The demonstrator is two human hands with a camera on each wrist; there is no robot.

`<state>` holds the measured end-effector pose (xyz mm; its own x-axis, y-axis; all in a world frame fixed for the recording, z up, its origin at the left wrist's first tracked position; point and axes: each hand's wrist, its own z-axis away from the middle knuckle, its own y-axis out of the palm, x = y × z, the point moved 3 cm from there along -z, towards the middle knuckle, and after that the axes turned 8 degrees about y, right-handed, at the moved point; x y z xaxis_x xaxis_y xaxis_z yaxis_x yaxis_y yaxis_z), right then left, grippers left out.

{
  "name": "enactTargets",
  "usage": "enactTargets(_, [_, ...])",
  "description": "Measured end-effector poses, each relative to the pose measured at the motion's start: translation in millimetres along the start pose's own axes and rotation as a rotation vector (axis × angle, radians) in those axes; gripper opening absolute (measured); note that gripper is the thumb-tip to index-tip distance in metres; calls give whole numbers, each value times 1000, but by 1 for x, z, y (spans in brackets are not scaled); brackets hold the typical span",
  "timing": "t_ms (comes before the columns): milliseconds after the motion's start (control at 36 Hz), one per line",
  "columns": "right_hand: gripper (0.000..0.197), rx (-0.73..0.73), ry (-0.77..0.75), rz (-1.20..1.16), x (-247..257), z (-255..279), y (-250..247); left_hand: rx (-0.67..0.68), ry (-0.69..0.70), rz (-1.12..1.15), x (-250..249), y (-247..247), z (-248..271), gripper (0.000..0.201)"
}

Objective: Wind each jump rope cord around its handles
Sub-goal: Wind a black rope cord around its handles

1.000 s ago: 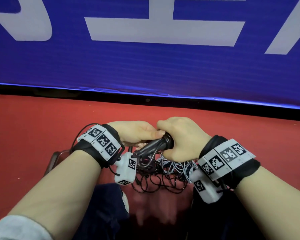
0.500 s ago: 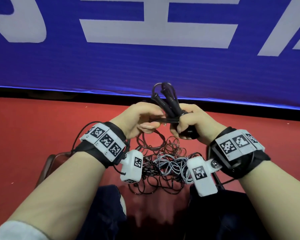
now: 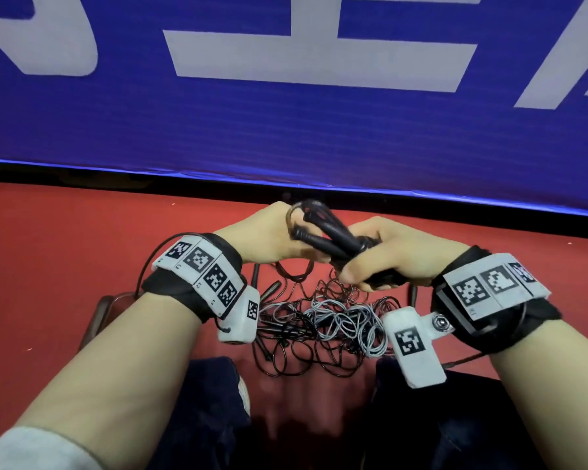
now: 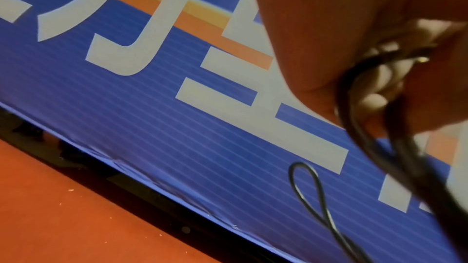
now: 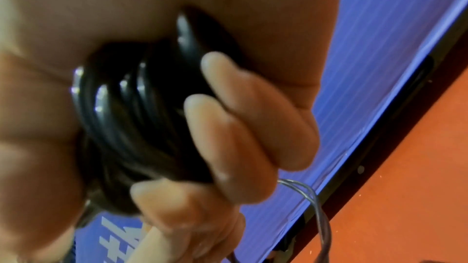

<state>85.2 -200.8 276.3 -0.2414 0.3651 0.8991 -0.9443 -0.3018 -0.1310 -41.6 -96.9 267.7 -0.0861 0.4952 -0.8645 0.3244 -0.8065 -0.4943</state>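
R hand [image 3: 398,256] clenches handles [image 3: 333,239], L hand [image 3: 269,239] pinches cord [image 4: 359,127]; slack risks coils slipping off.

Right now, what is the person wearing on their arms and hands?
Both hands are bare, no gloves. Each wrist carries a black strap: the left wrist band and the right wrist band bear white blocks printed with black square codes. A white tagged camera pod hangs under the left, another under the right. A thin black cable loops off the left band. A grey sleeve covers the left upper forearm.
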Motion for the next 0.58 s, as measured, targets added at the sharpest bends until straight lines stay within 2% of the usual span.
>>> enactTargets(139, [10, -16, 173, 271, -6, -2, 9, 130, -30, -183, 14, 5, 1, 25])
enactTargets(222, [13, -54, 288, 468, -13, -7, 15, 152, -79, -199, 14, 12, -1, 6])
enactTargets(417, [23, -154, 430, 793, -17, -20, 23, 157, -36, -423, 13, 22, -5, 15])
enactTargets(583, [23, -326, 485, 995, -18, -29, 22, 131, -33, -636, 6, 29, -8, 9])
